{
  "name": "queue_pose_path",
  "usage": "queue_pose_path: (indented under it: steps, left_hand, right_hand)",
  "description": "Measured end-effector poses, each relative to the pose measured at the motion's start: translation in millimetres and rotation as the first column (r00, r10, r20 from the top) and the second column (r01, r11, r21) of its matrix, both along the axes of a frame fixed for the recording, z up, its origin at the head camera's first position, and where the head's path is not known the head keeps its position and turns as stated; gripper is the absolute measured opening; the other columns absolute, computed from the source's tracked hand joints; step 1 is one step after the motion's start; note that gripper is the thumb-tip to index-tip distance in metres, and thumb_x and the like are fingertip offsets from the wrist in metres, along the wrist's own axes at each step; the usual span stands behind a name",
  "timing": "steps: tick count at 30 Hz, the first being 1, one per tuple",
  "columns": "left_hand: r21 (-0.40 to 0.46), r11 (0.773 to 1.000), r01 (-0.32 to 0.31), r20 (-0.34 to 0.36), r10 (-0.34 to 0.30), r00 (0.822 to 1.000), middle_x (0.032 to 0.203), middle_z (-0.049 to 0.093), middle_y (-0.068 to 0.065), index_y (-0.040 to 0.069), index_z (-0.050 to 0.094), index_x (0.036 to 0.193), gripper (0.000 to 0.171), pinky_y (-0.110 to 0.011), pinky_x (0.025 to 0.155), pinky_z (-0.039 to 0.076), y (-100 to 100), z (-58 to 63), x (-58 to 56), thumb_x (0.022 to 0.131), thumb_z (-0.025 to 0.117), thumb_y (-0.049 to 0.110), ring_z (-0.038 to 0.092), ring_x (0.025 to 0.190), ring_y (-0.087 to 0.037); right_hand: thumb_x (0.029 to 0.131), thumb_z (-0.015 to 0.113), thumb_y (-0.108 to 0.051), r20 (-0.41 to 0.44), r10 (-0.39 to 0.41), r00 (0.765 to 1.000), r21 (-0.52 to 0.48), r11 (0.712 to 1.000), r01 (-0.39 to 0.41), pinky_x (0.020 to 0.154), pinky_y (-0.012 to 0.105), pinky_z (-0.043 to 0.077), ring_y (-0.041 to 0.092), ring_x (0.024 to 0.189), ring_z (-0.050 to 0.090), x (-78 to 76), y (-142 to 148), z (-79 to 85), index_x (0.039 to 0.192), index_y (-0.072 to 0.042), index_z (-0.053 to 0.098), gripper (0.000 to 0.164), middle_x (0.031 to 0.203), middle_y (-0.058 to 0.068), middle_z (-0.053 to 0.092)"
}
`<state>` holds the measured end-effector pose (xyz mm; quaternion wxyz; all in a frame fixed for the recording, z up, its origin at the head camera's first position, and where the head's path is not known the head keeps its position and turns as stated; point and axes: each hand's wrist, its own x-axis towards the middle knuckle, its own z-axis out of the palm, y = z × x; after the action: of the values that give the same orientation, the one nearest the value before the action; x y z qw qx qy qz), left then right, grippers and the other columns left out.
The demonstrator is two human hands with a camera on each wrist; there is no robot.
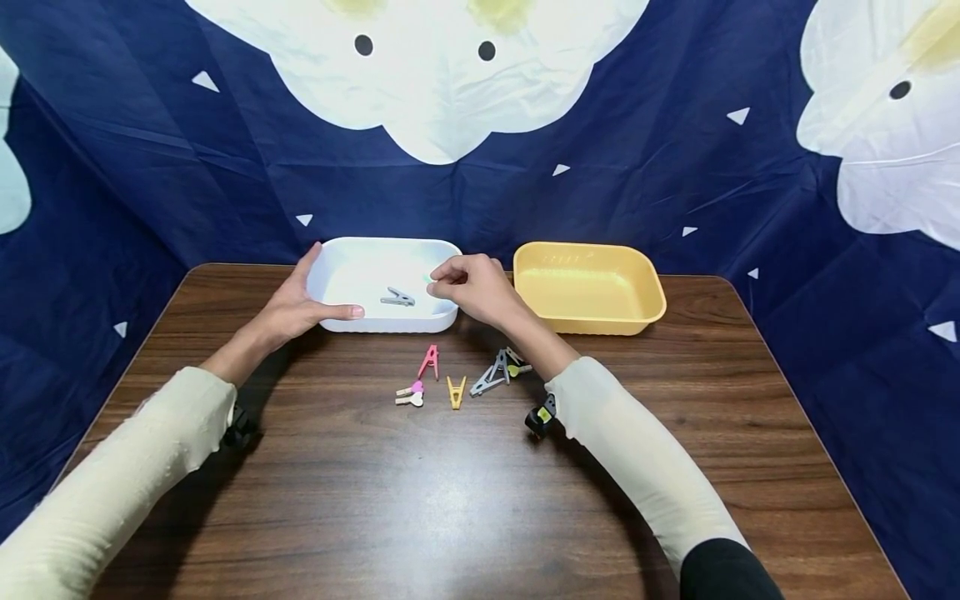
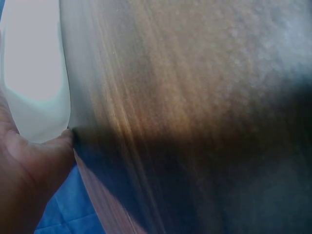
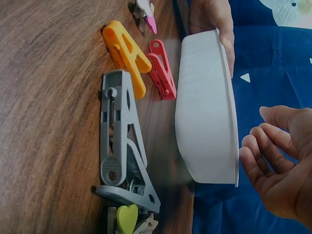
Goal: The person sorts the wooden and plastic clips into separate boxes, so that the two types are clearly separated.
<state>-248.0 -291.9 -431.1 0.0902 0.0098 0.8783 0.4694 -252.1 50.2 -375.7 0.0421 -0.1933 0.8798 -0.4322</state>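
My left hand grips the left end of a white plastic tray, thumb along its front wall; the left wrist view shows the thumb against the tray. Over the tray's right end is my right hand, fingers loosely bent; in the right wrist view nothing shows between its fingers. A small pale-green thing, its kind unclear, shows by those fingertips in the head view. A grey clothespin lies inside the tray. In front lie a red clothespin, a yellow clothespin and grey clothespins.
A yellow tray stands to the right of the white one. Small wooden clips with pink and white hearts lie on the brown table, a green heart clip beside the grey clothespins. Blue patterned cloth hangs behind.
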Motion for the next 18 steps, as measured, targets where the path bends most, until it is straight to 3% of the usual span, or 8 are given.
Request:
queue_pose_path:
  steps: [10,18]
  left_hand:
    - [-0.011,1.0,0.006,-0.001,-0.006,1.0,0.191,-0.01,-0.007,0.028,-0.015,0.181,0.148,-0.063,0.144,0.004,0,-1.4,-1.4,0.088,0.1,0.035,-0.005,0.178,-0.035]
    - [-0.006,1.0,0.0,-0.001,0.0,1.0,0.191,-0.009,-0.007,0.029,-0.014,0.181,0.148,-0.064,0.144,0.005,-1,-1.4,-2.9,0.087,0.101,0.034,-0.005,0.178,-0.035]
  right_hand:
    - [0.101,0.085,-0.026,0.0,-0.006,1.0,-0.047,0.999,0.006,0.082,0.024,0.054,0.014,0.092,0.071,5.0,10,-1.9,0.12,-0.007,0.086,0.027,0.102,0.004,0.084]
    - [0.101,0.084,-0.026,0.007,0.01,1.0,-0.055,0.998,-0.009,0.081,0.024,0.053,0.012,0.09,0.069,12.2,16,-3.2,0.115,-0.01,0.087,0.022,0.099,0.001,0.083]
